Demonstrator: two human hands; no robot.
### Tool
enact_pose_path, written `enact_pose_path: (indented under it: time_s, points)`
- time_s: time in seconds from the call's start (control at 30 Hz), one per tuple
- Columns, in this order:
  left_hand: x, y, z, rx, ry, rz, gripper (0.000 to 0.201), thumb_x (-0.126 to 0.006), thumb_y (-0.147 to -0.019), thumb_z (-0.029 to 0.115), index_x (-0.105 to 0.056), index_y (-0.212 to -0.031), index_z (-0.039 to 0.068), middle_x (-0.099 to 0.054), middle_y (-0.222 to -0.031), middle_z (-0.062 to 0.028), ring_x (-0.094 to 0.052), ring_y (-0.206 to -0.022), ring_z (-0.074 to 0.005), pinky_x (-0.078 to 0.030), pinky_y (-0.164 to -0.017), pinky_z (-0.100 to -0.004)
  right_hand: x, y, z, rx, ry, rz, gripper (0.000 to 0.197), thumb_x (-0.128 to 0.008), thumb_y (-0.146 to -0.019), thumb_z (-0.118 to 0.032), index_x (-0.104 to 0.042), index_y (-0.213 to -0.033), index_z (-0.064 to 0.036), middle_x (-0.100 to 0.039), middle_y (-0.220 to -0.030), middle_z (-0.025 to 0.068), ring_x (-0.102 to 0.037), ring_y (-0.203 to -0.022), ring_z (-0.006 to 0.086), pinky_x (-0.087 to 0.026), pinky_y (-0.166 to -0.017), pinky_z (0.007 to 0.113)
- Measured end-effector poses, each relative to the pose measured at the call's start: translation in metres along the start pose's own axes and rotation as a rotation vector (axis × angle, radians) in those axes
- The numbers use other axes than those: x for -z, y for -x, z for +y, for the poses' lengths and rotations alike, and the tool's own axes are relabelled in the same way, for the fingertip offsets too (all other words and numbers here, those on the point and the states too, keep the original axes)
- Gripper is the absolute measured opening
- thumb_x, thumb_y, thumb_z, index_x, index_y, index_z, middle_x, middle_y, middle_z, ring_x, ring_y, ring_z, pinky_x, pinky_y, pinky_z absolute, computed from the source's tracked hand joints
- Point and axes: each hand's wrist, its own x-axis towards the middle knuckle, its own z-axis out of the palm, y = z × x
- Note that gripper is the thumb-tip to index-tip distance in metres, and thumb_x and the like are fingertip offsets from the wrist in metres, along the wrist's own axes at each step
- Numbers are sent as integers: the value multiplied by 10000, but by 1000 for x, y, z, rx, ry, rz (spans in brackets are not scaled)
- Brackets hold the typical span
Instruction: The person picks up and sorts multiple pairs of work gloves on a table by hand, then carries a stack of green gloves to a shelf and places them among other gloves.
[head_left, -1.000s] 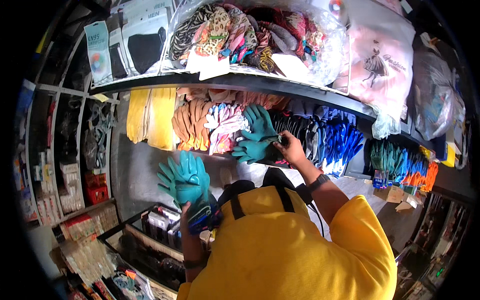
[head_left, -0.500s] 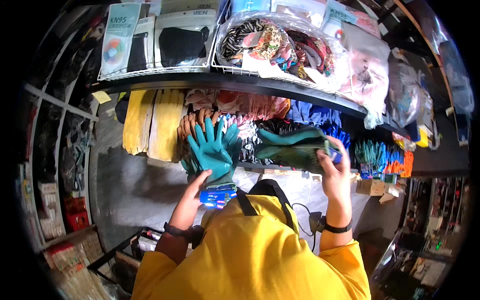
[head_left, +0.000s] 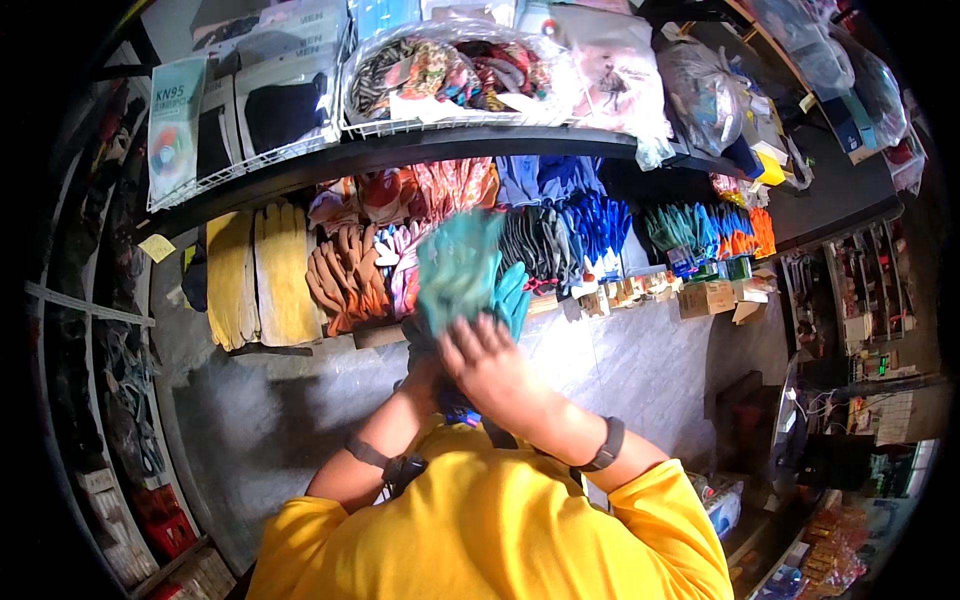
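Observation:
Both hands are together in front of my chest around a bunch of green coated work gloves (head_left: 460, 265). My left hand (head_left: 425, 378) grips the bunch from below, partly covered by the other hand. My right hand (head_left: 488, 362) is laid across the cuff end, its fingers bent over the gloves and pressing them against the left. The upper gloves are blurred by motion; another green glove's fingers (head_left: 512, 295) stick out on the right. A bit of blue label (head_left: 460, 414) shows under the hands.
Below a black shelf edge (head_left: 400, 160) hang yellow gloves (head_left: 255, 275), brown gloves (head_left: 347, 280), striped gloves (head_left: 540, 245) and blue gloves (head_left: 597, 230). Above stand wire baskets with packaged masks (head_left: 285, 110) and bagged patterned cloth (head_left: 455, 75). Cardboard boxes (head_left: 706, 298) sit at the right.
My right hand has swung left with its green gloves and met the left hand's gloves, so the two bunches now overlap. The view has shifted, and the shelf appears further left.

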Motion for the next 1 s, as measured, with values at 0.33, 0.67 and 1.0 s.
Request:
enact_pose_path:
  time_s: [0.33,0.67,1.0]
  points:
    - [-74,-12,-125,-44,-128,94,387,-662,-915,154,-577,-1274,36,-662,-1157,-67,-663,-997,-190,-548,-851,-340,-16,178,31,-83,-115,-2,548,-550,-868,-148,-456,-1345,105,-562,-1305,293,-629,-1101,421,-554,-907,425]
    - [-205,-69,-266,23,-373,126,387,-672,-906,146,-579,-1268,42,-662,-1146,-62,-662,-986,-179,-553,-832,-329,-53,353,174,-610,-685,365,470,-680,-863,-321,-594,-1240,-54,-548,-1242,150,-522,-1144,361,-435,-955,458]
    - [-309,-127,-321,-30,-476,39,581,-642,-921,64,-349,-1422,30,-542,-1310,-102,-576,-1140,-210,-511,-912,-341,-116,431,240,-1195,-982,885,723,-868,-712,-271,-465,-1268,-43,-391,-1335,251,-363,-1263,403,-335,-1065,467]
